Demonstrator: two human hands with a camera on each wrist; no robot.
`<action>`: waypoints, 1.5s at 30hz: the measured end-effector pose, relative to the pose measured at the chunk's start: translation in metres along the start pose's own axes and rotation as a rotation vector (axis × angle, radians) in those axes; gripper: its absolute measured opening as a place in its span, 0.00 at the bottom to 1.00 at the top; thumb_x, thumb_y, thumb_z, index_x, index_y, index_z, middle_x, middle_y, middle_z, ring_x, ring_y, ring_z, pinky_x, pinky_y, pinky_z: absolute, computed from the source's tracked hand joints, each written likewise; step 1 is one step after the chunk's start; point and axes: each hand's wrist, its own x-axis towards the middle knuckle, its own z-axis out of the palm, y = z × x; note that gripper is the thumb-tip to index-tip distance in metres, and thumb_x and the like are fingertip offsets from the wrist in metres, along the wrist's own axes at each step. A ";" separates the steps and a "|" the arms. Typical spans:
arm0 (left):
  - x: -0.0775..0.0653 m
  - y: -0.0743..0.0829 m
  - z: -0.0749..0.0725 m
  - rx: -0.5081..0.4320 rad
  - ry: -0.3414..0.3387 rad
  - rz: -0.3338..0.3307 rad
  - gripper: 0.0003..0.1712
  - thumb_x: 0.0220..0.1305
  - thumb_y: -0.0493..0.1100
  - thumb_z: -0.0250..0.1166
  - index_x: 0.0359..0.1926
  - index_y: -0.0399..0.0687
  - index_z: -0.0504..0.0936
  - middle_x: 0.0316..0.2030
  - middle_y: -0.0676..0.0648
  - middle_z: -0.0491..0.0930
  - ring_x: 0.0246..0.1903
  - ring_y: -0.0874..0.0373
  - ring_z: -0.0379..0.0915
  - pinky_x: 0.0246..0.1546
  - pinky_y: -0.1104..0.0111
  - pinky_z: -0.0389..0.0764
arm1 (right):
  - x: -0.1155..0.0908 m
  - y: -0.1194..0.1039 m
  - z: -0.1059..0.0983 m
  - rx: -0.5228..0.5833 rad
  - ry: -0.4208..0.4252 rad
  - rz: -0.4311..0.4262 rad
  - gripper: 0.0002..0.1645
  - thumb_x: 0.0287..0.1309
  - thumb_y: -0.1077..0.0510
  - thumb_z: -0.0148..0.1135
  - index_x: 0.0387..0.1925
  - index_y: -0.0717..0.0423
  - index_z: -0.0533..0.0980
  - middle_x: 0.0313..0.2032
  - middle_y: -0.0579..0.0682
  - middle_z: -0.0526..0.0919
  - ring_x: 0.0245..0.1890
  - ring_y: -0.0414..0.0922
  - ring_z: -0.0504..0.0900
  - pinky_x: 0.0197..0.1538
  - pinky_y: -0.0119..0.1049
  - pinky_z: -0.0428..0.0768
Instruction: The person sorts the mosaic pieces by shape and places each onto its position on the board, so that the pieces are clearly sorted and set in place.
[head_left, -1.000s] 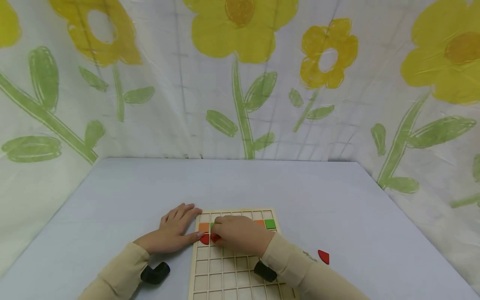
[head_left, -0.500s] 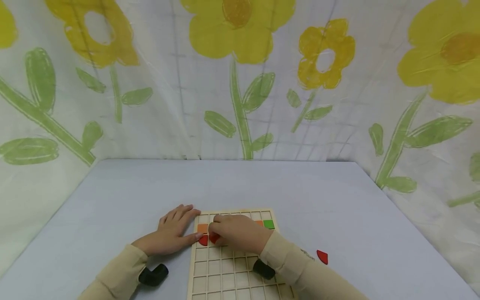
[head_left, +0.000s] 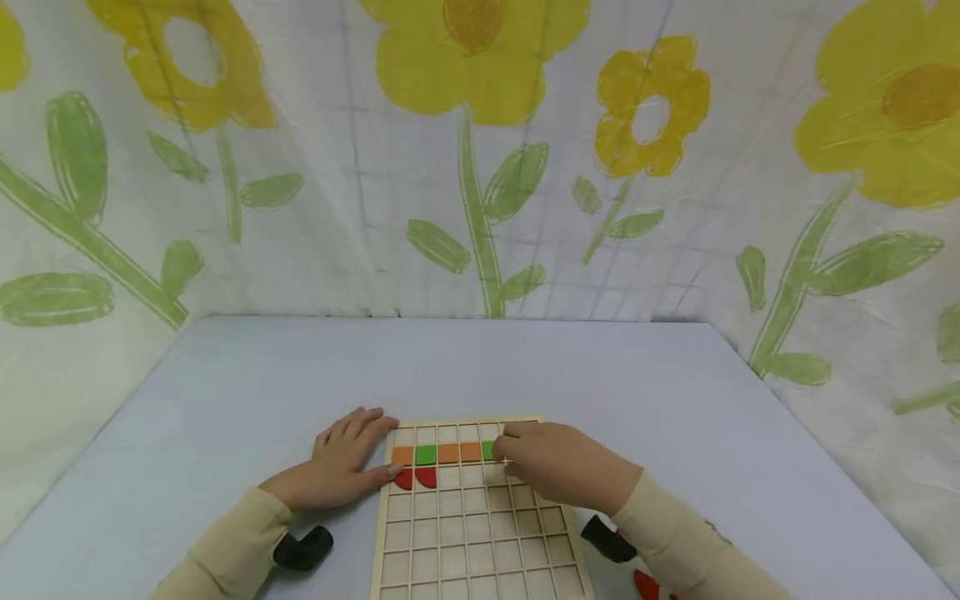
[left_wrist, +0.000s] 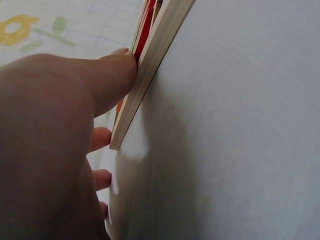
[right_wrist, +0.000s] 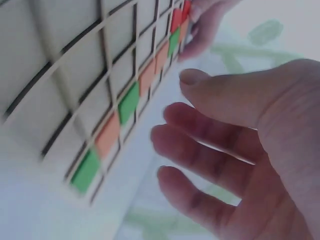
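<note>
A wooden grid board [head_left: 465, 542] lies on the table with square cells. Orange squares [head_left: 459, 452] and green squares [head_left: 425, 455] fill its second row from the top. Below them at the left sit two red round-edged pieces [head_left: 426, 477]. My left hand [head_left: 337, 475] rests at the board's upper left, thumb over the frame beside the first red piece and fingers spread on the table. Over the upper right of the board is my right hand [head_left: 562, 467], hiding the row's right end from the head view. In the right wrist view its fingers [right_wrist: 200, 150] are loosely bent with nothing between them.
More red pieces [head_left: 645, 585] lie on the table right of the board, partly behind the right sleeve. Black wrist straps [head_left: 303, 550] show at both cuffs. A white curtain [head_left: 315, 250] with painted flowers hangs behind the table [head_left: 600, 375].
My right hand has let go of the second red piece, which now lies in its cell, and has moved right across the board. The left hand has stayed at the board's edge.
</note>
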 end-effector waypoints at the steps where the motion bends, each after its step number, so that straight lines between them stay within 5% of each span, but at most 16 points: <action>1: 0.000 -0.001 0.001 -0.003 -0.001 -0.004 0.37 0.64 0.65 0.56 0.66 0.49 0.63 0.70 0.36 0.52 0.70 0.33 0.38 0.61 0.35 0.41 | -0.008 0.002 -0.002 0.011 0.001 0.016 0.10 0.60 0.55 0.64 0.44 0.47 0.77 0.39 0.40 0.79 0.37 0.35 0.80 0.40 0.26 0.78; 9: 0.003 -0.009 0.006 0.011 0.027 0.016 0.38 0.64 0.67 0.55 0.66 0.52 0.63 0.69 0.37 0.53 0.70 0.33 0.40 0.60 0.35 0.44 | -0.070 0.019 -0.008 0.101 -0.070 0.187 0.13 0.55 0.57 0.69 0.42 0.48 0.76 0.34 0.39 0.77 0.27 0.31 0.72 0.32 0.28 0.75; 15: 0.003 -0.009 0.006 0.015 0.021 0.004 0.38 0.63 0.67 0.56 0.66 0.52 0.63 0.70 0.38 0.53 0.70 0.33 0.39 0.60 0.36 0.44 | -0.113 0.029 -0.003 0.325 -0.188 0.341 0.13 0.58 0.55 0.65 0.46 0.45 0.76 0.38 0.35 0.76 0.31 0.28 0.72 0.34 0.29 0.76; 22: 0.003 -0.003 0.002 0.023 -0.002 -0.032 0.38 0.63 0.68 0.55 0.67 0.53 0.63 0.70 0.38 0.53 0.70 0.34 0.38 0.60 0.35 0.44 | -0.150 0.041 0.009 0.349 -0.157 0.375 0.15 0.57 0.55 0.66 0.47 0.44 0.76 0.39 0.33 0.73 0.31 0.27 0.70 0.35 0.28 0.76; 31: 0.002 -0.002 0.002 0.003 0.022 -0.017 0.38 0.62 0.66 0.57 0.66 0.51 0.64 0.69 0.37 0.54 0.70 0.33 0.39 0.59 0.34 0.44 | -0.155 0.043 0.023 0.369 -0.139 0.447 0.19 0.55 0.52 0.68 0.48 0.46 0.74 0.40 0.35 0.72 0.32 0.27 0.70 0.35 0.28 0.77; 39: 0.001 -0.003 0.001 0.007 -0.001 -0.022 0.39 0.64 0.67 0.55 0.67 0.52 0.63 0.70 0.38 0.53 0.71 0.34 0.38 0.61 0.34 0.44 | -0.151 0.043 0.030 0.273 -0.031 0.374 0.15 0.54 0.59 0.68 0.43 0.49 0.74 0.39 0.38 0.74 0.31 0.28 0.72 0.36 0.28 0.78; 45: -0.001 0.000 -0.001 0.000 -0.005 -0.026 0.39 0.64 0.67 0.55 0.67 0.51 0.63 0.70 0.37 0.53 0.71 0.34 0.38 0.61 0.34 0.43 | -0.151 0.047 0.032 0.303 -0.039 0.388 0.17 0.53 0.59 0.69 0.44 0.47 0.74 0.40 0.36 0.74 0.35 0.30 0.74 0.39 0.29 0.80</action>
